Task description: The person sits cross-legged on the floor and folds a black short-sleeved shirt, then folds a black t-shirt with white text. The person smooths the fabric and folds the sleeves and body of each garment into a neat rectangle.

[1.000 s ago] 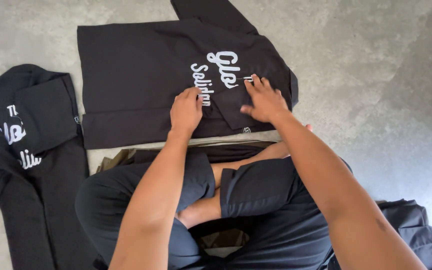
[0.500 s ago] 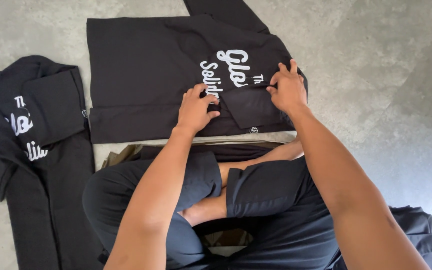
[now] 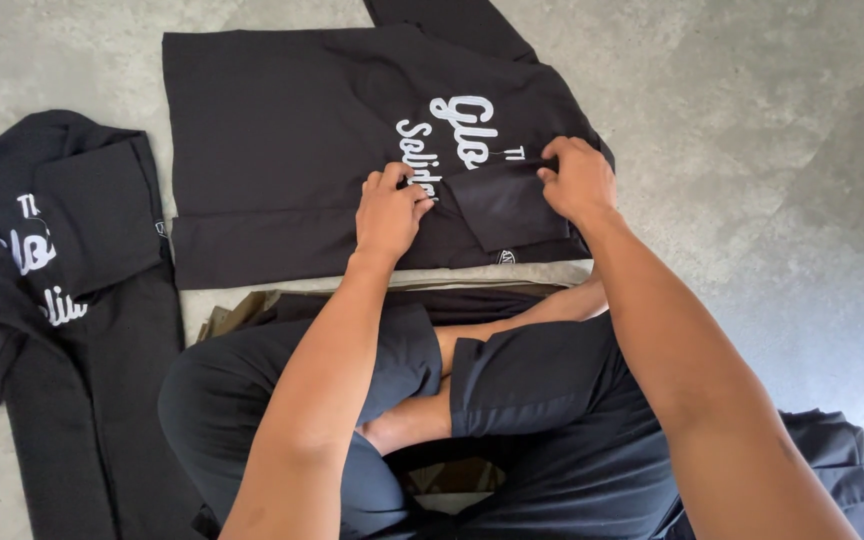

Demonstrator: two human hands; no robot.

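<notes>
Both hands pinch a folded sleeve (image 3: 507, 205) on the black shirt (image 3: 282, 140) spread on the floor (image 3: 752, 130): left hand (image 3: 389, 212) and right hand (image 3: 579, 180) each in a narrow grip holding its cloth

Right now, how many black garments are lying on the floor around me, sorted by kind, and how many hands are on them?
Black shirt with white lettering, spread flat under both hands: 1
Black garments with white lettering, piled at the left: 1 pile
Dark crumpled garment at lower right: 1
Hands on the flat shirt: 2, left hand and right hand
Total: 3 garment items, 2 hands
</notes>
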